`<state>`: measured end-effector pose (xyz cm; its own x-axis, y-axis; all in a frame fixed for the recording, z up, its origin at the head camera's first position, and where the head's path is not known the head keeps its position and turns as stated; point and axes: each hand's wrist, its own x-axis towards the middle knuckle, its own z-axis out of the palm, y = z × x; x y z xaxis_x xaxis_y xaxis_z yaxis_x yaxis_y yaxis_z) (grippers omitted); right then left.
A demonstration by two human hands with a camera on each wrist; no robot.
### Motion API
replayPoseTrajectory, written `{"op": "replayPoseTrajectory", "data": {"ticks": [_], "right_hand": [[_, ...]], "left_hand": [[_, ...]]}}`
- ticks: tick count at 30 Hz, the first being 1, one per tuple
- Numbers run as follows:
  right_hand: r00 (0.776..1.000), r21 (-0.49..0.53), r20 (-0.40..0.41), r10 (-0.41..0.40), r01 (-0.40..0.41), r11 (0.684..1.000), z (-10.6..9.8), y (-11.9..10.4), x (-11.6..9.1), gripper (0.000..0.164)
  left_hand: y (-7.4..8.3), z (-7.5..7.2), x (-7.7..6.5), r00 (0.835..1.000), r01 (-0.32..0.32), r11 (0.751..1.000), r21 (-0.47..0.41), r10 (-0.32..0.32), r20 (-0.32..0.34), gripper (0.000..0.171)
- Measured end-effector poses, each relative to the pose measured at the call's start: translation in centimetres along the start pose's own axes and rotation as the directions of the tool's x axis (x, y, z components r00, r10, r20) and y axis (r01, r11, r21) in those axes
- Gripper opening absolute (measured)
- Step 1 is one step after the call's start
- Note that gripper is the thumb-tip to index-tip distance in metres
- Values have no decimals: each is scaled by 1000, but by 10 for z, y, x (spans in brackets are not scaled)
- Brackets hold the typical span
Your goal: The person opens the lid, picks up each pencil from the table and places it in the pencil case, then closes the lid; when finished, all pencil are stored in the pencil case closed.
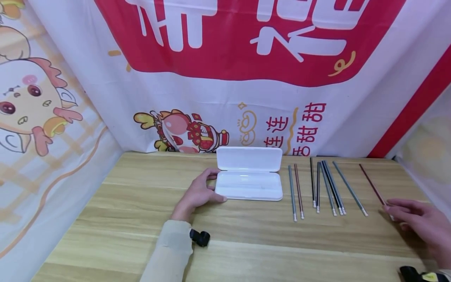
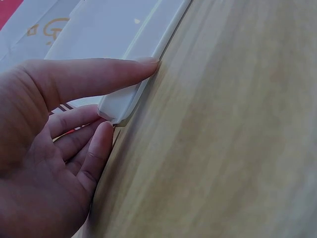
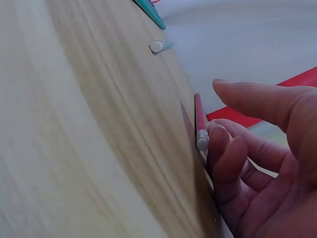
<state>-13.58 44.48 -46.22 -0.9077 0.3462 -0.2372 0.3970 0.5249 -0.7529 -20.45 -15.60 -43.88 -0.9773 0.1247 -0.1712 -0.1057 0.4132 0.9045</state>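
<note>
A white pencil case lies on the table with its lid raised at the back, and no pencils show inside. My left hand holds its left end. In the left wrist view the thumb lies along the front edge, the other fingers bent at the corner. At the far right, a dark red pencil lies with its white eraser end toward me. My right hand is at that end; in the right wrist view the fingertips are right beside the eraser, while the thumb stands apart from it.
Right of the case lie a teal pencil and a red pencil. Several black and blue pencils lie close together farther right, then another teal pencil. A printed cloth hangs behind the wooden table.
</note>
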Motion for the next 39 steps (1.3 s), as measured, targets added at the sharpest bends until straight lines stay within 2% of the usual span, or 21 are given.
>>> {"op": "replayPoseTrajectory", "data": {"ticks": [4,8,10,14,19,25,28,33,37,39], "right_hand": [[1000,-14,-6,17,-17,1000,1,0,0,42],[999,-101,-14,40,-41,994,3,-5,-1,68],[1000,-146,-4,19,-19,989,3,-8,-3,77],[999,-214,10,-38,39,976,3,-12,-8,73],[997,-294,18,-78,80,953,4,-18,-12,78],[994,-323,20,-108,108,940,7,-21,-15,76],[995,-334,29,-92,96,938,11,-26,-16,78],[998,-302,62,-2,21,953,19,-37,-19,87],[996,-303,81,-21,44,952,22,-42,-23,87],[995,-311,81,-55,77,947,22,-43,-25,83]], "left_hand": [[1,1,0,1000,2,1000,11,-2,-3,88],[1,1,-1,1000,4,1000,11,-4,-8,89],[1,0,-1,1000,2,1000,11,-2,-9,89],[0,0,0,1000,-2,1000,20,2,-8,89],[0,0,0,1000,5,999,40,-4,-13,88],[2,0,0,1000,5,1000,10,-5,4,90],[3,0,-1,1000,6,1000,7,-6,5,91],[3,0,-1,1000,9,1000,15,-9,-2,90],[2,1,0,1000,7,1000,21,-7,-3,90],[1,0,0,1000,2,1000,22,-2,-2,91]]}}
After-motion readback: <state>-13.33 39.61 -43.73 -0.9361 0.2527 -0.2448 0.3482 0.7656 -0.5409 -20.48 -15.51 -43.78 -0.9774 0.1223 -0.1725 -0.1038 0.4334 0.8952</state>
